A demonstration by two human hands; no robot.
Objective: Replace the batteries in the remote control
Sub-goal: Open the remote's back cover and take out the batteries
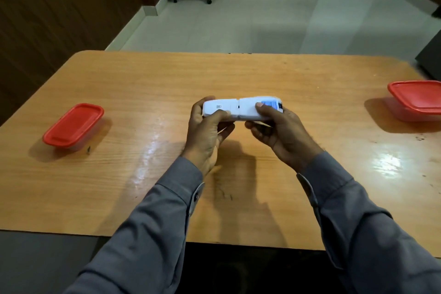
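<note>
1. Remote [241,108] was held back-up above the table [143,83], between both hands, so the battery side faced the person.
2. Left hand [207,131] gripped one end, steadying it.
3. Right hand [279,131] gripped the other end, thumb [260,105] on the cover [250,108], probably to slide it.
4. Red-lidded boxes [74,125] [415,100] sat well apart at either side, likely for batteries.

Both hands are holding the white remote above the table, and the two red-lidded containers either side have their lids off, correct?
Not quite. The head view shows both red-lidded containers with their lids on. The rest holds: the left hand and right hand both grip the white remote above the table.
</note>
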